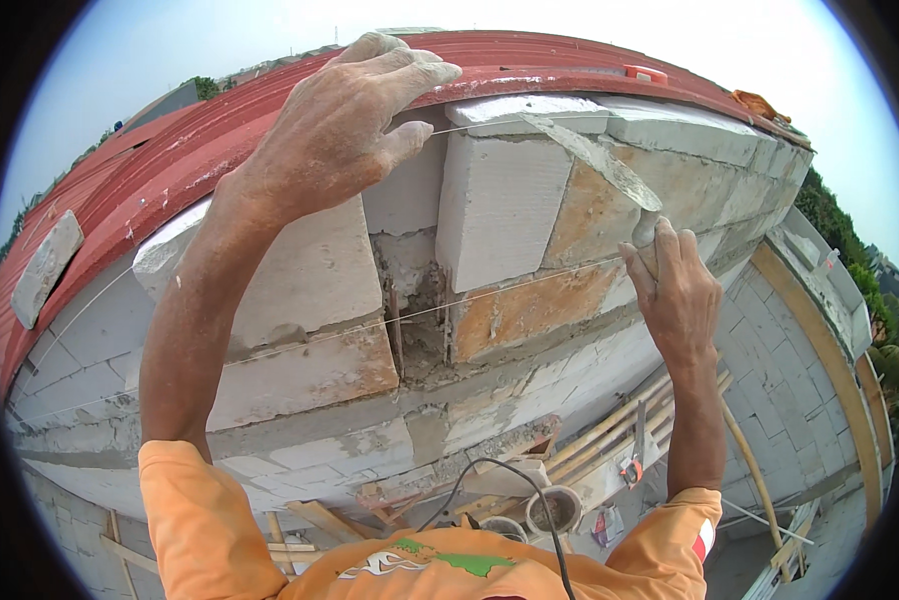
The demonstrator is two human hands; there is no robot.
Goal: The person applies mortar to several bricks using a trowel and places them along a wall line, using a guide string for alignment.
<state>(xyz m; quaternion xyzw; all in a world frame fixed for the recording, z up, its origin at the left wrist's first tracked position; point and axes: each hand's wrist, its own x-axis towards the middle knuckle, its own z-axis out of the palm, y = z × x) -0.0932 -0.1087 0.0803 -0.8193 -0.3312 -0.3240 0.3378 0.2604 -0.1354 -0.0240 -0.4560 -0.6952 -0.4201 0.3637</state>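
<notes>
My left hand (355,130), dusty with pale powder, is raised over the block wall (315,270) by the edge of the red metal roof (510,75). Its fingers reach forward and the thumb stands apart; nothing shows in it. A pointing trowel (610,165) with a mortar-smeared blade is gripped by its handle in my right hand (678,300). The blade slants up and left, its tip near the top of a white block (500,205). Two thin strings run across the wall. Between the blocks is a vertical gap (418,310) with rough mortar and thin bars.
A loose block piece (48,268) lies on the roof at left. An orange-red tool (647,74) and orange cloth (760,104) lie along the roof edge. Below are a bucket (555,508), bamboo poles (610,430), planks and a dark cable (530,475). A wooden beam (820,330) stands at right.
</notes>
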